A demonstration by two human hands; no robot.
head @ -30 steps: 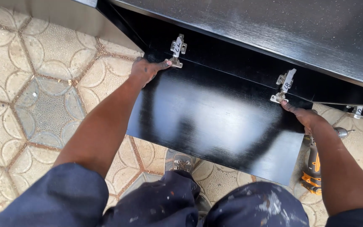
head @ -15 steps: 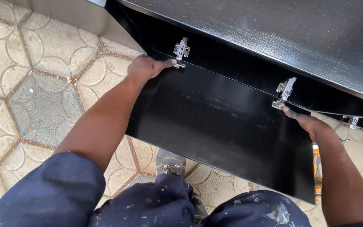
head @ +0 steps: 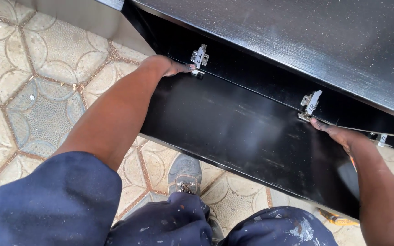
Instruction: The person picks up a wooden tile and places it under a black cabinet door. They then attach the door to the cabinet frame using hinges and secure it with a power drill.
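Left hand (head: 169, 67) and right hand (head: 336, 133) each grip the glossy black door (head: 233, 127) beside metal hinges (head: 199, 57).

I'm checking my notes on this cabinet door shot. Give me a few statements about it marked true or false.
1. The left hand is at a metal hinge. True.
2. The door panel is white. False: it is glossy black.
3. The right hand is near the second hinge. True.
4. The floor is bare wood. False: it is patterned tile.
5. A shoe shows below the panel. True.
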